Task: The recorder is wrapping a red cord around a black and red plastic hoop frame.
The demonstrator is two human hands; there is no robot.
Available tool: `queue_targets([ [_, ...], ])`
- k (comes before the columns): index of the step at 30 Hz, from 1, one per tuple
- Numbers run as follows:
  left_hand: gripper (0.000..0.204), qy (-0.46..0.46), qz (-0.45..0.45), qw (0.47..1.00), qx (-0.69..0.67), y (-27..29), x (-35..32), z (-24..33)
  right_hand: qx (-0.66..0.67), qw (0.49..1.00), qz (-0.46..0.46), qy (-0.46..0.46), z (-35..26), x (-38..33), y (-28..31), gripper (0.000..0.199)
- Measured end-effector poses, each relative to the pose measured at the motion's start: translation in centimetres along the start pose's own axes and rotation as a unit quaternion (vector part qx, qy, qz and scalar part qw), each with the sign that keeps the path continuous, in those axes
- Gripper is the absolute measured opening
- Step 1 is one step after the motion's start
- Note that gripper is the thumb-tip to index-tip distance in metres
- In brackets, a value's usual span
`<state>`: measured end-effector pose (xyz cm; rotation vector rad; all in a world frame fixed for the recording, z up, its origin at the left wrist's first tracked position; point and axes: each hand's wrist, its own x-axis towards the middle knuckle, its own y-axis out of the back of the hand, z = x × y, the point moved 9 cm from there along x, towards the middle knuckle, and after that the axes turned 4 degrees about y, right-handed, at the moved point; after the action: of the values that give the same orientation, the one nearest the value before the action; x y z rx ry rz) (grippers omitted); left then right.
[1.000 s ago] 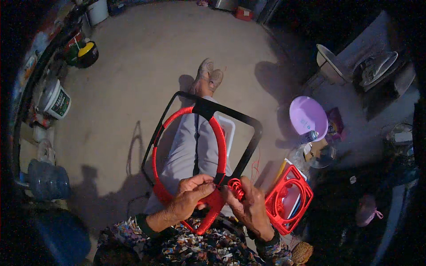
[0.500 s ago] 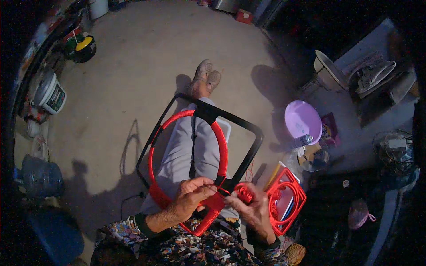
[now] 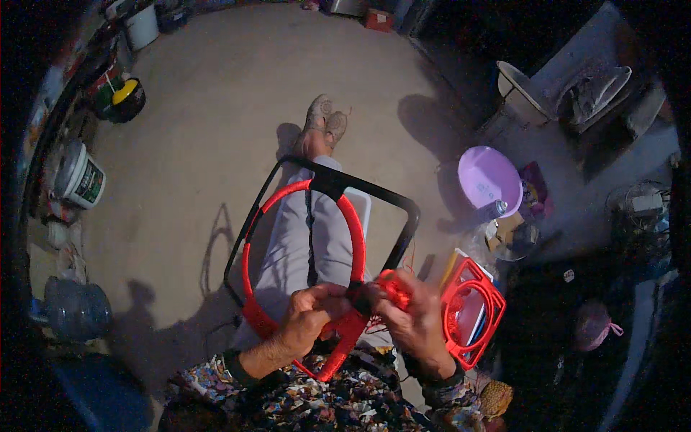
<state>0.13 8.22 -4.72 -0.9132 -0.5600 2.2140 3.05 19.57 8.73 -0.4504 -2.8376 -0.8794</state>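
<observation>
Across my lap rests a black square-cornered frame [image 3: 377, 189] with a round ring [image 3: 350, 214] joined inside it. Glossy red cord wraps much of the ring, and black shows at the joints. My left hand [image 3: 305, 318] is closed at the ring's lower right, thumb and fingers pinched together by the joint; the strand between them is mostly hidden. On the other side of that joint, my right hand [image 3: 417, 322], slightly blurred, is closed around a bundle of red cord [image 3: 395, 287]. Its fingertips come close to the ring.
Right of my lap lies a red frame with a round opening [image 3: 469, 288]. Beyond it are a purple basin [image 3: 488, 180], a can [image 3: 495, 209] and a clear container [image 3: 520, 243]. To the left stand a white bucket [image 3: 85, 180] and a large water bottle [image 3: 78, 308].
My right hand and the cord bundle have moved up along the ring's joint. My left fingers have drawn in closer to the joint. The whole view has shifted slightly.
</observation>
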Motion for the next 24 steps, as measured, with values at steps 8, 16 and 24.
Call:
queue_targets([
  [8, 0.020, -0.023, -0.028, 0.999, -0.039, -0.4, 0.2, 0.9, 0.112, 0.993, -0.024, -0.025, -0.6, 3.4, -1.0, 0.035],
  [16, 0.018, 0.048, 0.017, 0.999, -0.010, 1.0, 1.0, -0.5, 0.245, 0.937, -0.049, -0.242, 8.5, -5.1, 0.8, 0.028],
  [24, 0.015, 0.053, 0.048, 0.997, -0.003, 0.9, 1.4, -0.5, 0.156, 0.958, 0.064, -0.234, 7.3, -3.4, 1.9, 0.035],
])
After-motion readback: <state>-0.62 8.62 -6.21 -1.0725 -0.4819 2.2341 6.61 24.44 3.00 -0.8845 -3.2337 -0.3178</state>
